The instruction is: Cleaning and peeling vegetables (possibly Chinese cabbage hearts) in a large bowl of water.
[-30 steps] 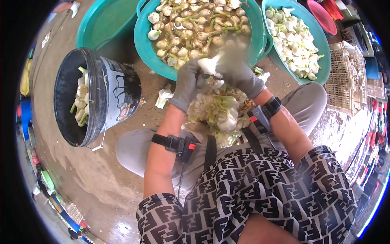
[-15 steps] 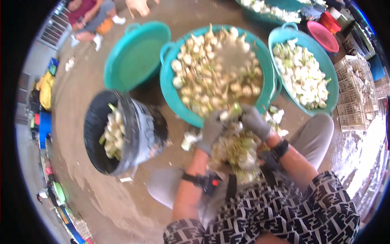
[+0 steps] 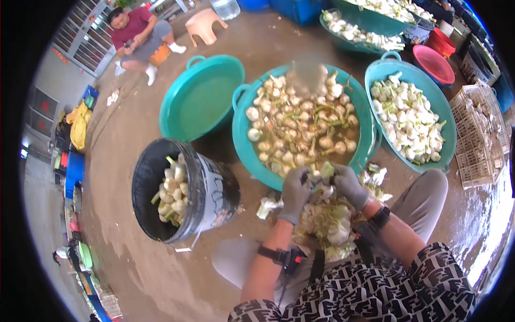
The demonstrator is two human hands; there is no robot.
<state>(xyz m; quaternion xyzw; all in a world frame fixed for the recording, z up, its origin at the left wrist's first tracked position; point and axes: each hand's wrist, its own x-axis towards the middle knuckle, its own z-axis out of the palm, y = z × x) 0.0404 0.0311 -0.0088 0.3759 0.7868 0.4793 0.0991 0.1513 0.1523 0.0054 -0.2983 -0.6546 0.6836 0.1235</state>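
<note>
My gloved left hand [image 3: 295,191] and gloved right hand [image 3: 348,186] are closed around a pale green-white garlic piece [image 3: 325,174]; its exact shape is hard to make out. Beneath them, loose leafy peel [image 3: 335,225] is piled between my legs. Just beyond is a round green tub [image 3: 245,161] of garlic bulbs in murky water. At my left stands a black bucket [image 3: 146,220] holding white bulbs with green stems; at the right, an oval green tub [image 3: 446,110] holds many pale bulbs.
An empty-looking green tub [image 3: 188,102] lies back left, near a seated person [image 3: 131,37] and a pink stool [image 3: 204,27]. Stacked garlic tubs [image 3: 365,16], a red basin [image 3: 432,64] and a plastic crate [image 3: 477,139] are at the right.
The view has tilted up, bringing the seated person, stool and rear tubs into view. My hands sit lower in the picture, still close together on a garlic piece.
</note>
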